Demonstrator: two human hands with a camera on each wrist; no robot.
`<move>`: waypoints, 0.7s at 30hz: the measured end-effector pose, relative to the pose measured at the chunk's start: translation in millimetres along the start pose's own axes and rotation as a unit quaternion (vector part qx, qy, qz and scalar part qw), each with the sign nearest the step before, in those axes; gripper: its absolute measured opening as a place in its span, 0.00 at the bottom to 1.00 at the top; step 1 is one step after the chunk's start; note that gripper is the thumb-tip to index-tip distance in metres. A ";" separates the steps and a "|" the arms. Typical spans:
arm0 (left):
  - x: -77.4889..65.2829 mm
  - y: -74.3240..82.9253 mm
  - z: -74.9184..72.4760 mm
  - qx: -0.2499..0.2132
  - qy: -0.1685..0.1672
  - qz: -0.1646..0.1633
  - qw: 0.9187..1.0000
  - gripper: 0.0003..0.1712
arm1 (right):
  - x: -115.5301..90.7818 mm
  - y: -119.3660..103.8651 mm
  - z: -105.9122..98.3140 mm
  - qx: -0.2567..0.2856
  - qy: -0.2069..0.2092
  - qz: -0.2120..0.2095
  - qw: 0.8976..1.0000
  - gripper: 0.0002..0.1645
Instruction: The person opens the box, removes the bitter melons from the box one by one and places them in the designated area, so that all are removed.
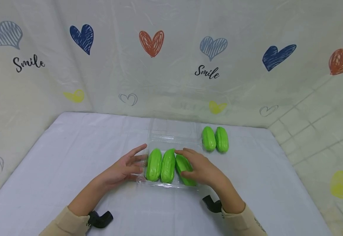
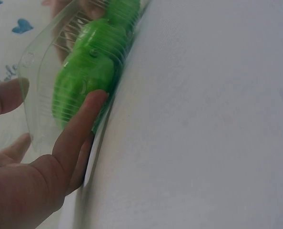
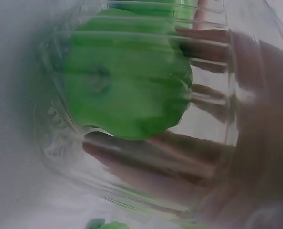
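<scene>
Covering the most ground, the head view takes in the pale wall cloth [image 1: 171, 19], printed with hearts and the word "Smile", while the left wrist view catches only a strip of it. Below spreads a table [image 1: 80, 147] dressed in lightly creased white fabric. Near its middle sits a clear plastic box [image 1: 165, 186], its lid [image 1: 174, 130] swung back toward the wall cloth. The right hand [image 1: 200, 167] reaches over the box's right end, thumb and fingers clamped on the right vegetable [image 1: 183, 164]; the right wrist view shows this grip through the box's clear side. The left hand [image 1: 122, 168] is at the left side, fingers spread apart, one fingertip against the plastic in the left wrist view. Three green vegetables lie in the box: the left vegetable [image 1: 154, 165] and middle vegetable [image 1: 168, 166] side by side, the right one slanting, its far end toward them. Beyond the box's right side, a loose pair [image 1: 222, 139] lies on the table. Smaller black tubes [image 1: 101, 219] sit by the beige cuffs [image 1: 75, 213]. Smallest is a dimple [image 3: 98, 78] in the right vegetable's end, hidden from the head view.
</scene>
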State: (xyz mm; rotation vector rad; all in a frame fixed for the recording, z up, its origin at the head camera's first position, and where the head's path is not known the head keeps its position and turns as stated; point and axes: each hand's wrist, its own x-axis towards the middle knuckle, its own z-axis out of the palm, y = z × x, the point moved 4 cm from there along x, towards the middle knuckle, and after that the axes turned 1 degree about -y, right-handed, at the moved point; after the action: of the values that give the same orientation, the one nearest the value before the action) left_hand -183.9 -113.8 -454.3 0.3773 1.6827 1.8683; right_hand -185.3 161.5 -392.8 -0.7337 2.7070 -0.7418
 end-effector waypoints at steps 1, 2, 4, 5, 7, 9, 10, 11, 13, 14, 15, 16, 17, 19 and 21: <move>0.1 0.1 0.0 0.000 0.000 0.000 1.000 0.49 | -0.1 -0.1 0.4 0.000 -0.002 -0.001 1.000 0.45; 0.3 0.2 0.0 0.001 0.000 0.000 1.000 0.49 | 0.1 0.0 0.8 -0.001 -0.004 -0.003 1.000 0.45; 0.5 0.3 0.0 0.002 0.001 -0.001 1.000 0.49 | 0.3 -0.3 1.4 -0.006 -0.005 -0.008 1.000 0.45; 0.6 0.3 0.1 0.002 0.001 -0.001 1.000 0.49 | 0.3 -0.5 1.8 -0.007 -0.006 -0.012 1.000 0.45; 0.6 0.4 0.3 0.001 0.001 -0.001 1.000 0.49 | 0.5 -0.8 2.6 -0.010 -0.008 -0.020 1.000 0.45; 0.5 0.3 0.5 -0.001 0.001 -0.001 1.000 0.49 | 0.7 -1.3 3.2 -0.014 -0.007 -0.030 0.999 0.44; 0.4 0.3 0.6 -0.001 0.001 -0.001 1.000 0.49 | 0.7 -1.4 3.4 -0.016 -0.007 -0.033 0.999 0.44; 0.3 0.3 0.7 -0.002 0.000 0.000 1.000 0.49 | 0.6 -1.7 3.5 -0.018 -0.006 -0.037 0.999 0.43; 0.0 0.4 0.9 -0.002 0.000 0.000 1.000 0.49 | 0.3 -2.5 2.8 -0.022 -0.003 -0.042 0.999 0.42; 0.0 0.6 1.0 -0.003 0.000 0.000 1.000 0.49 | 0.1 -2.8 2.2 -0.023 -0.001 -0.042 0.999 0.41; -0.2 0.8 1.1 -0.003 -0.001 0.001 1.000 0.49 | -0.3 -3.1 1.4 -0.024 0.001 -0.041 0.999 0.40; -0.3 0.9 1.2 -0.002 0.000 0.001 1.000 0.49 | -0.6 -3.4 0.4 -0.024 0.002 -0.040 0.999 0.40; -0.3 1.0 1.2 -0.003 -0.001 0.000 1.000 0.49 | -1.1 -3.8 -0.8 -0.024 0.004 -0.038 0.999 0.39; -0.4 1.2 1.2 -0.004 -0.001 0.001 1.000 0.49 | -2.4 -4.9 -4.1 -0.019 0.009 -0.034 0.999 0.37; -0.4 1.2 1.0 -0.004 -0.001 0.001 1.000 0.49 | -4.1 -5.7 -8.0 -0.013 0.014 -0.030 0.999 0.36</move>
State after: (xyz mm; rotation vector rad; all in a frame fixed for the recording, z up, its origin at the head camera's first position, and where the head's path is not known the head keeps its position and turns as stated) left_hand -183.3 -113.2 -452.9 0.3770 1.6734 1.8758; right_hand -182.3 162.7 -382.7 -0.8192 2.7349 -0.7375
